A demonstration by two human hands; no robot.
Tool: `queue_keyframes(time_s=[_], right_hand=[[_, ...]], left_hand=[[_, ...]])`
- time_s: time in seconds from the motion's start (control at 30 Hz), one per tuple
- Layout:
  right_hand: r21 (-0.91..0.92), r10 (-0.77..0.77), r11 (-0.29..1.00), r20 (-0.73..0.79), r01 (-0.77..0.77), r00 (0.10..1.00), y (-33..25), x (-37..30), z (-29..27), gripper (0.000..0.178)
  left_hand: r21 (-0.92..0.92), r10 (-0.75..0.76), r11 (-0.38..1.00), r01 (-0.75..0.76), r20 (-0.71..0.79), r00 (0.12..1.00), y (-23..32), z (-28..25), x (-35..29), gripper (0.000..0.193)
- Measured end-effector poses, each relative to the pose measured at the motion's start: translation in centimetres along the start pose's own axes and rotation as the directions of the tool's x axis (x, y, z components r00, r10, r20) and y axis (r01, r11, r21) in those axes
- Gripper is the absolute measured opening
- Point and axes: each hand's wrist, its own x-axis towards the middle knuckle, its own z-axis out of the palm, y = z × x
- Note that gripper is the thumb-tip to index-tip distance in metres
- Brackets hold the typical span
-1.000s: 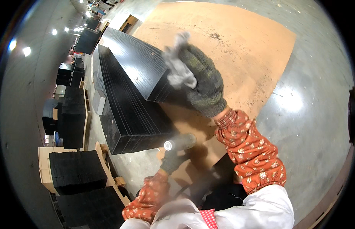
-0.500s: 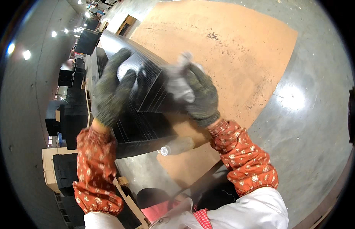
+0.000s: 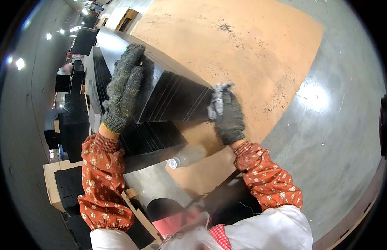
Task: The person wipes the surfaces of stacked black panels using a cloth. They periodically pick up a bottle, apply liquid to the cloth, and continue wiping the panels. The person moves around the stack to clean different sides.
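My left hand [image 3: 124,85], in a grey-green knit glove, lies with its fingers stretched along the top of a stack of glossy black panels [image 3: 174,100]. The fingers point away from me. My right hand [image 3: 230,123], gloved the same way, is closed on a crumpled whitish-grey rag [image 3: 219,99]. It holds the rag at the right corner of the stack's near end. Thin lines on that end mark the layered panels. Beneath sits another stack of black panels [image 3: 154,141], partly covered by the upper one.
A clear plastic bottle [image 3: 187,157] with a white cap lies near the lower stack. A large brown sheet [image 3: 260,54], scuffed with dark marks, covers the floor to the right. More black stacks [image 3: 74,125] stand along the left. Wooden pallet edges [image 3: 139,216] show near my feet.
My right hand and the rag have moved right and slightly down along the stack's end. My left hand's fingers now lie closer together and flatter on the top. The whole view has shifted slightly.
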Motion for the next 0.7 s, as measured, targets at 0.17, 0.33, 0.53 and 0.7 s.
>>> queue_keyframes(time_s=[0.17, 0.33, 0.53, 0.7], right_hand=[[0.742, 0.064, 0.631, 0.241, -0.226, 0.968, -6.8, 3.5, -5.1, 0.044], [0.547, -0.469, 0.719, -0.073, 0.429, 0.88, -11.9, 4.9, -4.5, 0.031], [0.383, -0.623, 0.713, -0.04, 0.588, 0.781, -3.3, 0.3, -1.5, 0.034], [0.593, -0.631, 0.611, -0.035, 0.524, 0.775, -10.2, 2.3, -4.8, 0.036]], left_hand=[[-0.128, -0.122, 0.985, 0.112, -0.075, 0.99, -0.7, 0.3, 0.1, 0.037], [-0.464, -0.275, 0.824, 0.325, 0.174, 0.946, -7.6, 0.1, -7.1, 0.045], [-0.074, -0.155, 0.986, 0.151, -0.063, 0.986, -0.1, -0.7, 0.2, 0.04], [-0.032, -0.156, 0.987, 0.156, 0.012, 0.988, -1.3, 0.4, -1.3, 0.045]])
